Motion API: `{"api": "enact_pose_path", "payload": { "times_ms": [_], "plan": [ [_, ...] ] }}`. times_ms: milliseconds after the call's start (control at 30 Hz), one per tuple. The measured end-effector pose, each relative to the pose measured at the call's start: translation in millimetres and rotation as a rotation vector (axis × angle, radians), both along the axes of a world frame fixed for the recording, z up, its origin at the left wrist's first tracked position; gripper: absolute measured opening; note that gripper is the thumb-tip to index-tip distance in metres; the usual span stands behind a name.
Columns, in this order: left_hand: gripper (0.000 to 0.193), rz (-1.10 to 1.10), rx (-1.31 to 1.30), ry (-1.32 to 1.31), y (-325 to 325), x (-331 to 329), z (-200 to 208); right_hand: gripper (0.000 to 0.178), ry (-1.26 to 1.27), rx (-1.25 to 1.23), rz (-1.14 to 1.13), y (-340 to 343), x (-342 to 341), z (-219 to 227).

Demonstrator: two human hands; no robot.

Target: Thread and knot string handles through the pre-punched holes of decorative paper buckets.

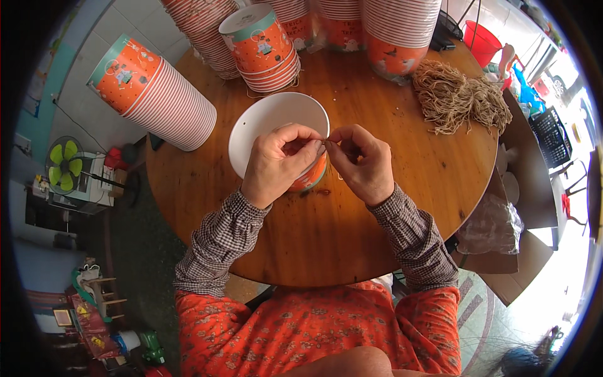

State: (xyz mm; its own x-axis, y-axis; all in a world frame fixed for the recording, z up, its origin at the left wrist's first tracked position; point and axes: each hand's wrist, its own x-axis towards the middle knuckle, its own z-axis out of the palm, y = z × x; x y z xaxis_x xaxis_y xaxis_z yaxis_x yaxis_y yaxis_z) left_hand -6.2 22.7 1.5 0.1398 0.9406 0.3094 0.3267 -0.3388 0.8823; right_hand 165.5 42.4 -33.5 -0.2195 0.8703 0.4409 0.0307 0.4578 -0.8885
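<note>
A white-lined paper bucket with an orange printed outside stands on the table in front of me. A small hole shows in its wall on the left. Over its near right rim, my left hand is closed in a pinch, thumb against forefinger. My right hand pinches just to the right of it, the fingertips of both hands almost touching. Something thin and dark lies between the fingertips, too small to name. My hands hide part of the bucket's near side.
A leaning stack of orange buckets is at the left of the round wooden table. Further stacks, including one stack, line the back. A bundle of tan cords lies at the right. Beside the table stands an open cardboard box.
</note>
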Motion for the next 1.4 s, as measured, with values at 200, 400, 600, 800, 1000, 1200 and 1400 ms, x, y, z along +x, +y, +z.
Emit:
{"api": "enact_pose_path", "payload": {
  "times_ms": [200,400,600,800,1000,1200,1400],
  "plan": [
    [0.008,0.021,0.026,0.075,-0.4,1.0,-0.7,0.013,-0.058,0.112,-0.061,-2.0,-0.1,2.3],
    [0.008,0.04,0.149,0.24,-2.7,3.8,4.5,0.01,-0.173,0.26,-0.109,-5.1,-0.1,6.4],
    [0.004,-0.019,0.004,0.126,0.4,-2.5,3.5,0.01,-0.095,0.13,-0.065,-6.9,-0.8,8.3],
    [0.006,-0.131,-0.344,-0.199,2.1,-8.1,7.9,0.009,-0.001,-0.106,0.094,-5.0,2.0,6.6],
    [0.009,-0.275,-0.581,-0.488,9.2,-17.1,5.9,0.011,0.289,-0.283,0.259,-1.4,-4.2,-2.0],
    [0.011,-0.328,-0.737,-0.658,12.7,-22.2,2.6,0.014,0.399,-0.485,0.434,-2.8,-2.6,0.9],
    [0.015,-0.342,-0.741,-0.721,14.0,-22.7,-0.4,0.013,0.455,-0.409,0.449,1.0,-3.6,-5.8]
  ]
}}
